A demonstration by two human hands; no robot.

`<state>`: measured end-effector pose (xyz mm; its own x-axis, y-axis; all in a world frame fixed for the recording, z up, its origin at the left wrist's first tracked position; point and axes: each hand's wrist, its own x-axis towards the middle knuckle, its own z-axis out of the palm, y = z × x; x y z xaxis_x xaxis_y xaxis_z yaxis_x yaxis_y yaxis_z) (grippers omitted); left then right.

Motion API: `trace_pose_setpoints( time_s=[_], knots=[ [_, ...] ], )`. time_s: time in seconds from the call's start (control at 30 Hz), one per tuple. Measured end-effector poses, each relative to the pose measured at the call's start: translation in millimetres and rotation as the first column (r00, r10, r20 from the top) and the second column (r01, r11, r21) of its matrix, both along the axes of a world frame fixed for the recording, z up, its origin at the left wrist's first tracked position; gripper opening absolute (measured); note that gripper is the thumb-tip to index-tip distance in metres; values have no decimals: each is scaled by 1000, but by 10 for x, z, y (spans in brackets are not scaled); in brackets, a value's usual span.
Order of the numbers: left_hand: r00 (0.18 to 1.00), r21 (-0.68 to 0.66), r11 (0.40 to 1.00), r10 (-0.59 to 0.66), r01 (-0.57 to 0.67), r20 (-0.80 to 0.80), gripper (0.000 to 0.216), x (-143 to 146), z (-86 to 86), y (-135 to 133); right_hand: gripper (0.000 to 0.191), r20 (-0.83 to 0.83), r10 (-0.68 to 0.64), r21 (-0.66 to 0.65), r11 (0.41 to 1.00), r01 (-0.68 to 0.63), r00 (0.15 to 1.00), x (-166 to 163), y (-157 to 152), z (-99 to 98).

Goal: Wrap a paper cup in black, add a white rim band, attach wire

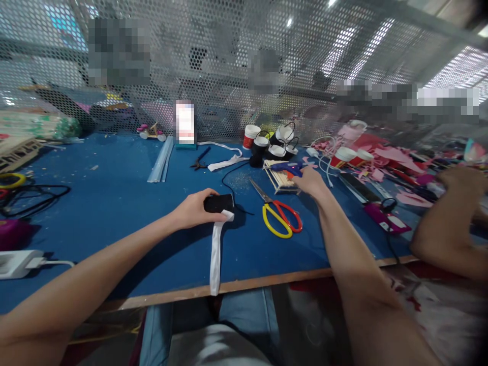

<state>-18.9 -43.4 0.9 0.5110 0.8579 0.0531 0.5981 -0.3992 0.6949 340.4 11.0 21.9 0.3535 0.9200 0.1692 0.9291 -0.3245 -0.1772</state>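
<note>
Left hand [192, 209] clamps white strip [215, 254] against black box [219, 203], pinning both steady; right hand [310, 183] grasps glue gun [285, 167].

Cloth, plastic, metal
In the middle, a smooth white cloth strip [215, 254] by a matt black box [218, 203]; the scissors [277, 213] have shiny metal blades and glossy plastic handles; the glue gun [284, 166] is plastic.

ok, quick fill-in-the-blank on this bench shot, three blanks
1. The left hand grips a black object; the strip hanging from it is ____.
2. The right hand touches a ____ glue gun.
3. The scissors have one red handle and one ____ one.
Missing: white; blue; yellow.
</note>
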Motion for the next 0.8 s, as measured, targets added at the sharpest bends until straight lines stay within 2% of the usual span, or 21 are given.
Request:
trace_pose_setpoints(
  time_s=[0.1,0.17,0.23,0.3,0.33,0.4,0.47,0.5,0.6,0.67,0.73,0.8],
  knots=[
    [1000,-6,1000,-17,17,5,68,-4,8,-1,55,-104,-26,156,987,42,994,-8,-35,-21],
    [1000,-8,1000,-23,23,7,68,-5,12,1,48,-287,55,292,956,33,956,-69,-82,1],
    [1000,-12,1000,-23,23,16,67,-8,12,7,33,-494,202,367,930,-8,846,-189,-163,64],
    [999,-29,999,-20,21,27,67,-13,8,15,17,-656,309,339,936,-97,688,-361,-281,153],
    [999,-40,999,-18,19,32,68,-16,6,18,17,-709,361,319,930,-181,606,-460,-351,197],
    [999,-57,998,-15,17,42,68,-23,3,22,21,-717,449,314,891,-328,533,-662,-501,263],
    [998,-66,998,-19,22,53,66,-28,1,23,24,-716,514,369,853,-370,472,-839,-648,284],
    [998,-68,997,-23,27,59,65,-31,-1,25,27,-719,528,353,838,-417,453,-909,-716,279],
    [997,-63,997,-30,35,77,62,-38,-14,41,29,-710,528,265,814,-517,466,-1018,-880,236],
    [997,-43,999,-22,25,79,62,-43,-22,59,26,-659,522,213,820,-531,542,-1015,-952,215],
    [998,-32,999,-20,22,67,61,-46,-24,75,19,-519,570,196,805,-560,637,-984,-997,212],
    [999,-35,999,-18,20,49,61,-47,-18,85,13,-377,633,196,768,-609,677,-955,-1027,224]
  ],
)
